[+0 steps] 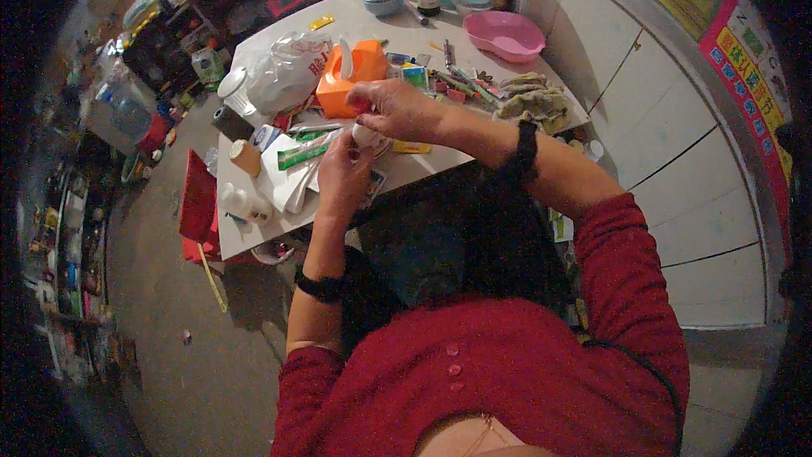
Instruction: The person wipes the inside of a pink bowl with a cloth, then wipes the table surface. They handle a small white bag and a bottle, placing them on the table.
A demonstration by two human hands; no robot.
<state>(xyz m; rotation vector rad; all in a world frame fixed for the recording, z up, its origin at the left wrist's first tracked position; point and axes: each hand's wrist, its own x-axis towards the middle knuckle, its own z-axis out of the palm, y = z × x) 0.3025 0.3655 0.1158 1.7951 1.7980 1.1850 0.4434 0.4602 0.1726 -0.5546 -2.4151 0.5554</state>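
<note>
Above the table's near edge, my left hand (344,171) grips a small white object (365,134), possibly a bottle or jar; the fingers cover much of it. My right hand (399,111) hangs just above it, thumb and fingers curled together. Something reddish shows at those fingertips, but whether it is a held thing or skin is unclear. Behind the hands stands an orange tissue box (333,92) with a white tissue sticking up. Left of my left hand, a green-and-white packet (304,155) lies on white papers (279,181).
The white table (279,235) also carries a stuffed plastic bag (279,79), a tan cup (245,157), a white bottle (238,200), several pens (466,82), work gloves (533,98) and a pink basin (504,35). A red dustpan-like object (198,197) stands by its left edge.
</note>
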